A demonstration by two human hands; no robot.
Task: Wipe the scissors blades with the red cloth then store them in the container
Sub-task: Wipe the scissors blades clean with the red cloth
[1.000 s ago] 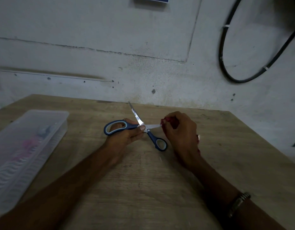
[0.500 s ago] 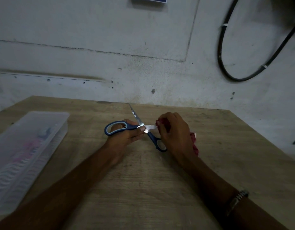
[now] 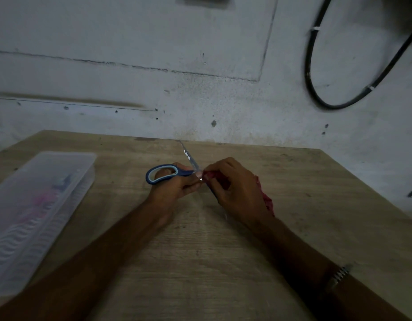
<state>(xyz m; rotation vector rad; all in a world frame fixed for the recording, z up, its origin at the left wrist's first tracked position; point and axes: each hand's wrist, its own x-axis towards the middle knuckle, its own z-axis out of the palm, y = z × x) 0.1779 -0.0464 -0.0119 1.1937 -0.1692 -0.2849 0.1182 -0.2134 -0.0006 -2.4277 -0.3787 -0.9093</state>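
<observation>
- A light-brown wooden desk (image 3: 223,262) fills the lower half of the frame, its far edge meeting a stained grey-white plaster wall (image 3: 154,66) that takes up the upper half.
- The left hand (image 3: 175,184) sits at the centre of the frame, just left of the middle, fingers curled round the handle of a pair of steel-bladed scissors with blue and pale-grey plastic loops (image 3: 162,173).
- The large handle loop sticks out to the left of that hand, and one bare blade points up and slightly left toward the desk's far edge.
- The scissors are spread open; the second blade runs to the right and is mostly hidden.
- The right hand (image 3: 235,191) lies just right of centre, touching the left hand near the pivot, its fingers pinched round a crumpled red cloth (image 3: 265,200) that is pressed onto the hidden blade.
- A flap of the cloth hangs out behind the right palm, toward the lower right, resting near the desk surface.
- The second handle loop is covered by the right hand.
- A long translucent plastic container with a ribbed base (image 3: 38,205) rests on the desk along the left edge of the frame, well apart from both hands; blurred pink and blue items lie inside.
- A metal-link wristband (image 3: 339,275) circles the right forearm at lower right.
- A black cable (image 3: 316,98) loops down the wall in the upper right.
</observation>
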